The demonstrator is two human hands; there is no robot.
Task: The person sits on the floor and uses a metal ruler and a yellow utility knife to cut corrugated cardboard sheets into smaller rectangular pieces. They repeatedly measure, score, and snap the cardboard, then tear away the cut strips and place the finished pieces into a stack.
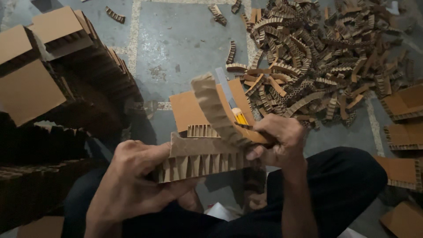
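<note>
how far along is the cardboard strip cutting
Done: a big pile of cut strips lies on the floor. In hand: the left hand grips a honeycomb cardboard piece while the right hand peels a strip off it, holding a yellow knife. Left: stacked cardboard blocks look uncut.

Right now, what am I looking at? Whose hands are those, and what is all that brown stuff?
The camera sits on a person's head and looks down, so these are that person's own hands. The left hand grips a thick block of honeycomb cardboard. The right hand holds a utility knife with a yellow body and peels a curling strip away from the block. On the grey floor lies a big heap of such cut strips. More cardboard blocks are stacked on the left.
</note>
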